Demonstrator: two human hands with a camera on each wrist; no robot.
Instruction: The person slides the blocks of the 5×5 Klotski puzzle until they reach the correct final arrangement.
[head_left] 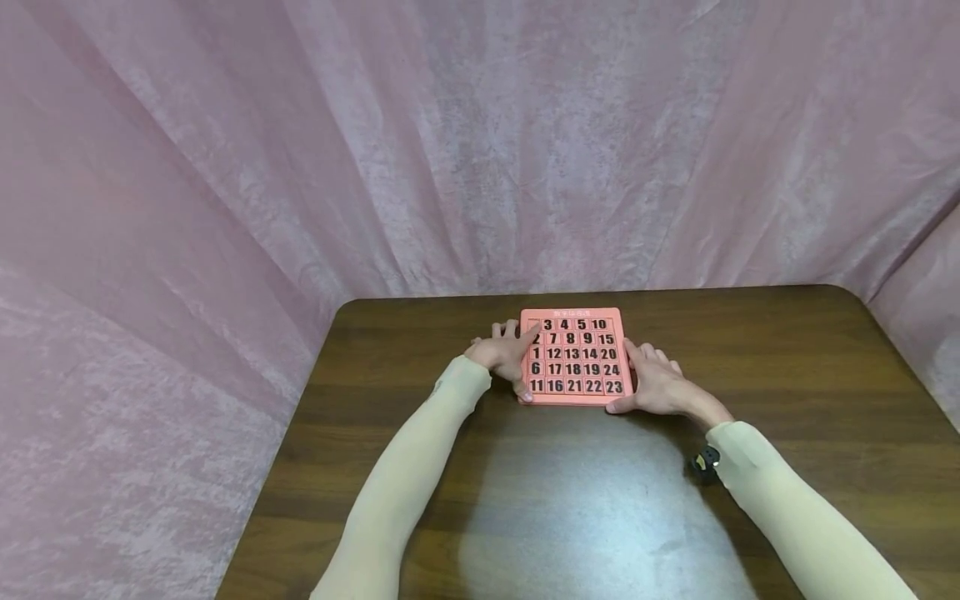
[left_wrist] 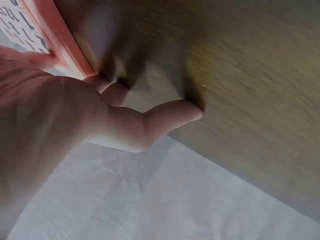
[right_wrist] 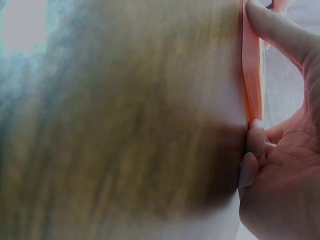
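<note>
A pink number slide puzzle [head_left: 573, 362] lies flat on the table, its black-numbered tiles framed by a raised pink rim. From the left comes my left hand [head_left: 504, 353]; its index finger reaches over the upper left corner and touches the tiles near the 2, hiding the corner spot. The left thumb rests by the lower left corner, and the other fingers spread onto the wood. My right hand [head_left: 656, 385] holds the lower right corner, thumb at the near edge and fingers along the right side. In the right wrist view, the pink edge [right_wrist: 253, 70] runs between thumb and fingers.
The brown wooden table [head_left: 375, 467] has rounded far corners and a bright glare patch in front of the puzzle. Pink velvety curtains [head_left: 525, 150] hang behind it and at both sides. A black device [head_left: 705, 461] sits at the right wrist.
</note>
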